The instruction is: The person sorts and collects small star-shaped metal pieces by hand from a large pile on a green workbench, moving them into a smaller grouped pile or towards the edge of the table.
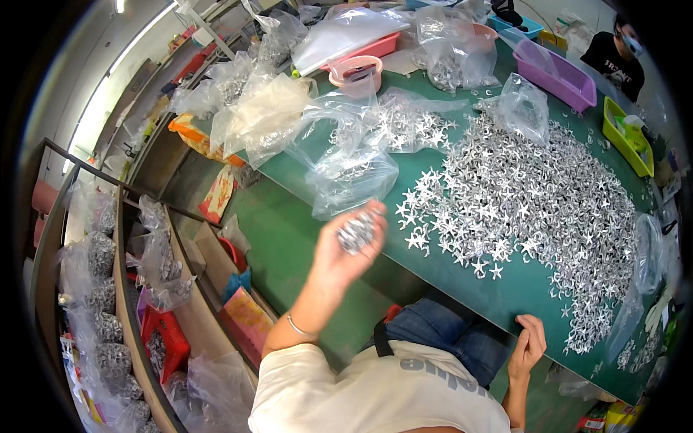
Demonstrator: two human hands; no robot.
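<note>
One clear bag [364, 189] near the left hand [346, 258] seemingly holds silver pieces [352, 170].

A flat, dark-green table [530, 297] carries a broad, loose heap of small silver-coloured star-shaped pieces [523, 191]. Crumpled clear plastic bags [354, 186], a long purple plastic basin [557, 85], a lime-green plastic tray [626, 154] and a round pink plastic basin [338, 79] also rest on it.
</note>
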